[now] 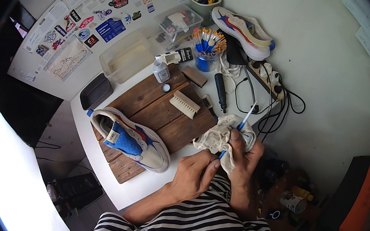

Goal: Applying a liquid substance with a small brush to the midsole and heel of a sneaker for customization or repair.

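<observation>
Nearest in, the left hand (193, 173) pinched the brush (241, 125) by its lower end, while the right hand (244, 162) gripped the cloth (216, 135) bunched around it! Both hung at the near side of the table (159, 182), where a slack pinch could drop the brush. Leftward, the shoe (131, 137) sat on the board (183, 134). Farther back stood the bottle (161, 72), its cap (165, 88) apparently off beside it: one careless knock might spill it!

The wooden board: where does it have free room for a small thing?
The wooden board is bare between the shoe and the scrubbing brush, and left of the bottle. It is crowded at the far end, around the bottle, round cap and brown block; the held cloth hides the right corner.
</observation>
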A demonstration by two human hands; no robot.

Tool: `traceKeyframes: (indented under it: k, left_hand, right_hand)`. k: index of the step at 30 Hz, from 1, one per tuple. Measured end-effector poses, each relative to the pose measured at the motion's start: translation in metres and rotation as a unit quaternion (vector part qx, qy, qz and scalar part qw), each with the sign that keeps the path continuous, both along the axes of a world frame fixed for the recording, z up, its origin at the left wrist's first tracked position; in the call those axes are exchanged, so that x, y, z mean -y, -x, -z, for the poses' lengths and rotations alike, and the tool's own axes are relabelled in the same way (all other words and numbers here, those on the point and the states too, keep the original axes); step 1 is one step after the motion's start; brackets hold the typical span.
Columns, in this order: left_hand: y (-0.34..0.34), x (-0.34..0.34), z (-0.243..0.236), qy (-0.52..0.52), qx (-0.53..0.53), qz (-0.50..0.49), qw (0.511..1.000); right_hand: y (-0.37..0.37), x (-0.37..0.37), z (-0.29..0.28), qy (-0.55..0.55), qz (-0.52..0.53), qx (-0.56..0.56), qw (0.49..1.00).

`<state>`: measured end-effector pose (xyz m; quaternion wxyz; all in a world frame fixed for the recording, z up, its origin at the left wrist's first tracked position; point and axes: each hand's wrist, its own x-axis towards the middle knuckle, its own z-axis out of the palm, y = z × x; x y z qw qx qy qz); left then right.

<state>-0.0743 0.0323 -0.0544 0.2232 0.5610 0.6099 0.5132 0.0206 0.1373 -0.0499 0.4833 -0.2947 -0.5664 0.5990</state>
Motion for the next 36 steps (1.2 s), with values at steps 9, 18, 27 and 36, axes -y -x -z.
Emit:
traceKeyframes:
  k: [9, 18, 27, 36]
  left_hand:
    - [-0.013, 0.006, 0.009, 0.040, 0.187, 0.003, 0.982]
    - [-0.010, 0.000, -0.001, -0.022, 0.065, -0.035, 0.997]
    - [-0.009, 0.002, 0.003, -0.043, 0.001, -0.037, 0.998]
    - [-0.012, 0.010, 0.008, -0.023, 0.032, -0.029, 0.999]
  right_hand:
    - [-0.004, -0.002, -0.005, 0.045, -0.030, -0.052, 0.997]
    - [-0.006, -0.002, -0.014, 0.006, 0.016, -0.014, 1.000]
    - [-0.008, 0.002, -0.013, 0.013, -0.001, -0.005, 1.000]
    - [-0.009, -0.003, -0.007, -0.004, 0.025, -0.006, 1.000]
